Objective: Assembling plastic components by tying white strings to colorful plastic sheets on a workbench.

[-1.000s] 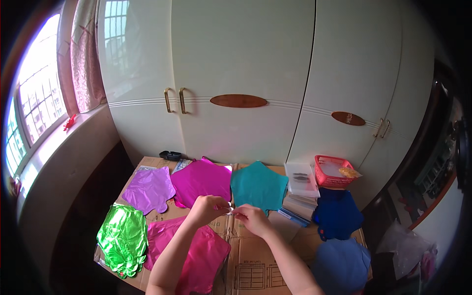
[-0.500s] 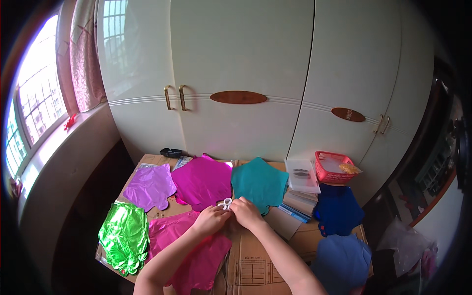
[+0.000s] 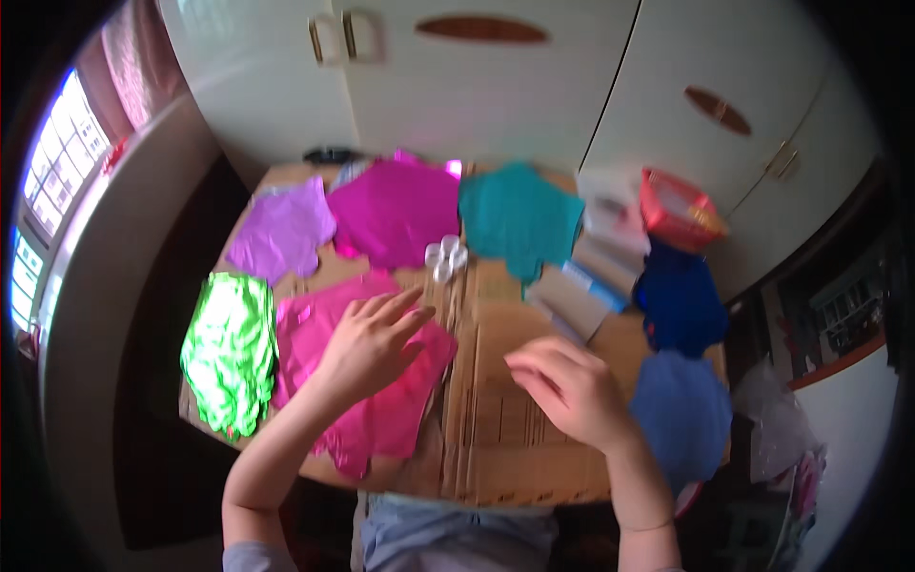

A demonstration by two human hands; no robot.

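My left hand (image 3: 375, 341) hovers over a flat pile of hot-pink foil pieces (image 3: 381, 400) that look like uninflated balloons. Its fingers are stretched and spread, with nothing in them. To the right, my right hand (image 3: 570, 389) is above the bare cardboard (image 3: 491, 334); its fingers are loosely bent and blurred, and I see nothing held. Beyond both hands, several small white rings like tape rolls (image 3: 445, 257) stand grouped on the cardboard. Magenta foil pieces (image 3: 396, 214) and teal foil pieces (image 3: 519, 217) lie behind them, apart from my hands.
Lilac (image 3: 283, 231) and bright green foil pieces (image 3: 229, 353) lie on the left. A booklet stack (image 3: 596, 262), a red basket (image 3: 679, 212), dark blue pieces (image 3: 681, 300) and lighter blue pieces (image 3: 684, 410) line the right. A pale cabinet (image 3: 477, 95) stands behind.
Both hands have let go of the white rings and drawn back toward me, moving apart. The view has tilted down, so the table sits higher and my lap shows.
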